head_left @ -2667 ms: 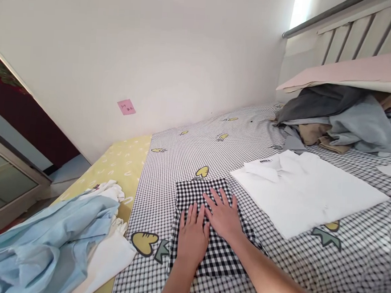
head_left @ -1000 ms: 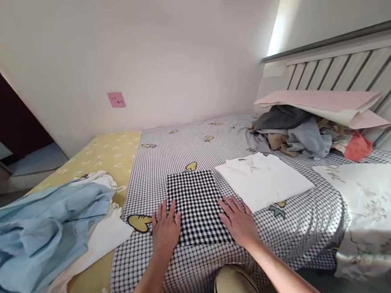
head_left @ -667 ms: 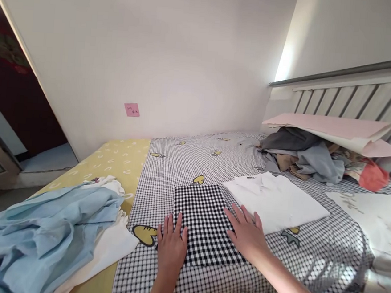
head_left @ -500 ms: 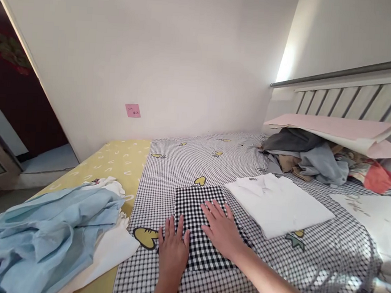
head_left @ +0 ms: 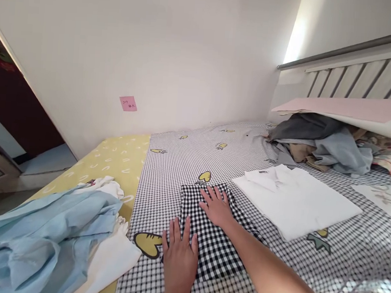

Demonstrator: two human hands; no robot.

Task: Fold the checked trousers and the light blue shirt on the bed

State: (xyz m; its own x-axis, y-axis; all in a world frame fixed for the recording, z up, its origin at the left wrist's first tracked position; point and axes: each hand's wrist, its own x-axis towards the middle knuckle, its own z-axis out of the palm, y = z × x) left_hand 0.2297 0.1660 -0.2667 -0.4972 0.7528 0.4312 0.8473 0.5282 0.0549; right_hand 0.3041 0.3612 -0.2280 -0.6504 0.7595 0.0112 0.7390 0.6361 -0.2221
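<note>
A folded black-and-white checked cloth (head_left: 213, 248) lies flat on the checked bedsheet (head_left: 176, 172) in front of me. My left hand (head_left: 180, 258) rests palm down on the cloth's near left corner, fingers stretched out. My right hand (head_left: 215, 206) lies flat on the cloth's far part, fingers spread, the forearm crossing the cloth. Neither hand holds anything. To the right of the cloth sits a folded white shirt (head_left: 295, 200).
A rumpled light blue garment (head_left: 38, 238) and white cloth (head_left: 109, 256) lie at the left on a yellow sheet (head_left: 117, 159). A heap of grey and tan clothes (head_left: 323, 144) sits under pink boards (head_left: 348, 108) by the slatted headboard. A pink note (head_left: 128, 103) is stuck on the wall.
My right hand slid from the cloth's right edge onto its middle and then toward its far end. My left hand stayed at the near left corner. The view shifted closer.
</note>
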